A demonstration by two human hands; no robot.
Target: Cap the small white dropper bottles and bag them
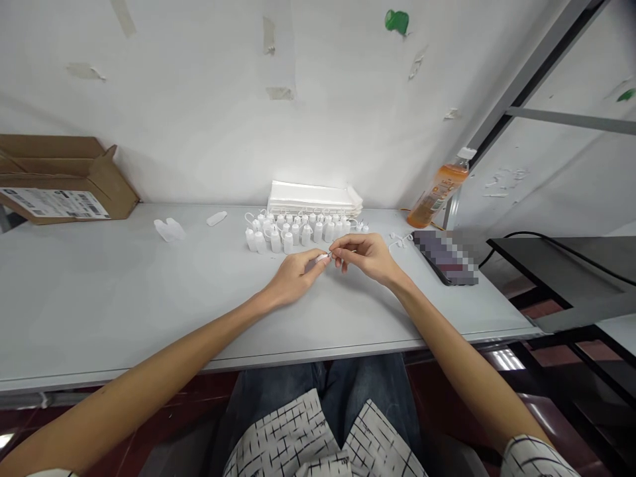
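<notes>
Near the middle of the grey table, my left hand (297, 275) is closed around a small white bottle (322, 257), mostly hidden by the fingers. My right hand (362, 255) meets it at the bottle's tip, thumb and index finger pinched together; what they hold is too small to make out. Just beyond both hands stand several small white bottles (288, 242) in rows, some with thin looped caps. Behind these lies a stack of flat white trays or sheets (313, 194) against the wall.
An open cardboard box (64, 175) is at the far left. Crumpled white plastic (169, 230) and a small white piece (216, 218) lie left of the bottles. On the right are white caps (399, 240), a phone (446, 257) and an orange drink bottle (441, 189) leaning at the wall.
</notes>
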